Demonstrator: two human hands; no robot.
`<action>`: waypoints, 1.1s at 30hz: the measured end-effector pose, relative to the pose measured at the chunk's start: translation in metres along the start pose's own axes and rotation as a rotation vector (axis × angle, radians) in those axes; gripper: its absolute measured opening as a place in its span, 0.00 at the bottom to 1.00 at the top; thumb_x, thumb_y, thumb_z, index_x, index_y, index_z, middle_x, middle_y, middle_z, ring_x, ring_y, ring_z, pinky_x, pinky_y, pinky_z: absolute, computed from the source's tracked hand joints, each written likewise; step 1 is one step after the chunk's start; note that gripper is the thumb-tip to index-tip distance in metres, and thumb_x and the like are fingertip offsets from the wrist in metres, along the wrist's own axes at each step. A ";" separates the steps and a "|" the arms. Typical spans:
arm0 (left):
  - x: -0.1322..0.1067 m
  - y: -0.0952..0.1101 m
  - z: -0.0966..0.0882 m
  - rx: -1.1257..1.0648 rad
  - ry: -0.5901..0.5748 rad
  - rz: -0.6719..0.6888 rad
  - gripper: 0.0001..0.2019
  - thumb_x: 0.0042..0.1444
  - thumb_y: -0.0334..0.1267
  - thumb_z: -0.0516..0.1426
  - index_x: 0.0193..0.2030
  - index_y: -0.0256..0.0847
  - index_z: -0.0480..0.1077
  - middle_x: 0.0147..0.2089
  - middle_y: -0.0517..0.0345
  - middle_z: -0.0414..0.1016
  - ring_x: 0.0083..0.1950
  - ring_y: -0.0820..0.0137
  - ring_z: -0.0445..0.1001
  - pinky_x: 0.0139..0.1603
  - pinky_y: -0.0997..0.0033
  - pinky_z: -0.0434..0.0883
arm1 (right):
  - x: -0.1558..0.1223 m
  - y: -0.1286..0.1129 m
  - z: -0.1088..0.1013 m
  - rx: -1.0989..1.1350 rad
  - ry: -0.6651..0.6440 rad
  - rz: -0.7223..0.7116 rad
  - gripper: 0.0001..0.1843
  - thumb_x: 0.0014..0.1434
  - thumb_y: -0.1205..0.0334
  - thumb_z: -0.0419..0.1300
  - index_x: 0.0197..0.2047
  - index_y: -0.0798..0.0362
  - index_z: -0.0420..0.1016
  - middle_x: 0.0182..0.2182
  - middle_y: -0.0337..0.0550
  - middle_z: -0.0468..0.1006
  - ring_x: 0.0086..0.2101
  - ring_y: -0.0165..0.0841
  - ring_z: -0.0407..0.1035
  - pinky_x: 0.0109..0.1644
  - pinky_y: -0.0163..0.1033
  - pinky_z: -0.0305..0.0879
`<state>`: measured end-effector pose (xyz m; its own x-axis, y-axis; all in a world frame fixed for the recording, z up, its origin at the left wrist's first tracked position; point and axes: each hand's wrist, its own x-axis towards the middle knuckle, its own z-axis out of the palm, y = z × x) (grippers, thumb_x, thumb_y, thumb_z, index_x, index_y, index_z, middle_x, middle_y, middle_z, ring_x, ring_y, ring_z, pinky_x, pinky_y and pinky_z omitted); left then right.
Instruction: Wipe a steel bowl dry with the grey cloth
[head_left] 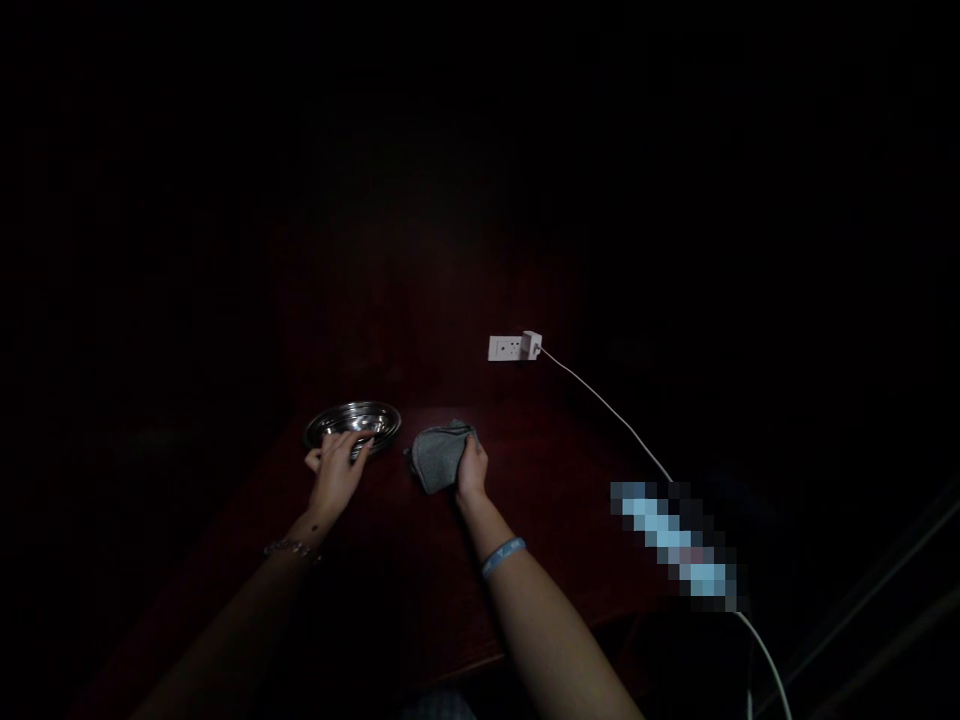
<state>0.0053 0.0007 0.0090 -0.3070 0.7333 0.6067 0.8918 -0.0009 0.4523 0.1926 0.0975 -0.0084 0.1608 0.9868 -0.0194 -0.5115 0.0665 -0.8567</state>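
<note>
A shiny steel bowl [352,422] sits on a dark reddish table [390,560]. My left hand [335,472] rests on the bowl's near rim, fingers curled over the edge. Just to the right, my right hand [472,466] grips a folded grey cloth [440,453] that lies on the table. The cloth and the bowl are apart by a small gap. A thin bracelet circles my left wrist and a blue band my right.
A white power strip [514,347] with a plugged adapter lies farther back on the table. Its white cable [607,405] runs right to a blurred bright object [675,545] at the table's right edge. Everything around the table is too dark to make out.
</note>
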 end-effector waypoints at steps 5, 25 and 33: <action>0.001 0.000 0.000 -0.017 0.008 -0.005 0.18 0.65 0.45 0.48 0.50 0.43 0.75 0.54 0.43 0.78 0.60 0.48 0.67 0.55 0.45 0.58 | 0.002 0.000 0.000 0.010 0.014 0.014 0.14 0.53 0.56 0.56 0.35 0.57 0.77 0.30 0.43 0.81 0.32 0.33 0.73 0.37 0.35 0.68; 0.011 -0.013 0.003 -0.049 0.030 -0.077 0.20 0.61 0.49 0.49 0.47 0.42 0.76 0.50 0.40 0.79 0.59 0.43 0.68 0.57 0.37 0.58 | 0.007 0.016 0.000 -0.137 -0.094 -0.079 0.13 0.55 0.57 0.56 0.33 0.56 0.78 0.27 0.41 0.80 0.29 0.33 0.73 0.35 0.35 0.70; 0.009 -0.013 0.001 -0.049 0.036 -0.030 0.20 0.62 0.48 0.47 0.50 0.43 0.75 0.51 0.43 0.78 0.59 0.46 0.68 0.58 0.41 0.60 | 0.001 0.012 0.003 -0.287 -0.158 -0.180 0.12 0.57 0.59 0.56 0.34 0.56 0.79 0.32 0.42 0.82 0.34 0.33 0.74 0.42 0.34 0.68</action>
<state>-0.0089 0.0079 0.0081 -0.3460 0.7084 0.6152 0.8650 -0.0130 0.5015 0.1836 0.0995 -0.0171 0.0831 0.9752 0.2053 -0.2254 0.2191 -0.9493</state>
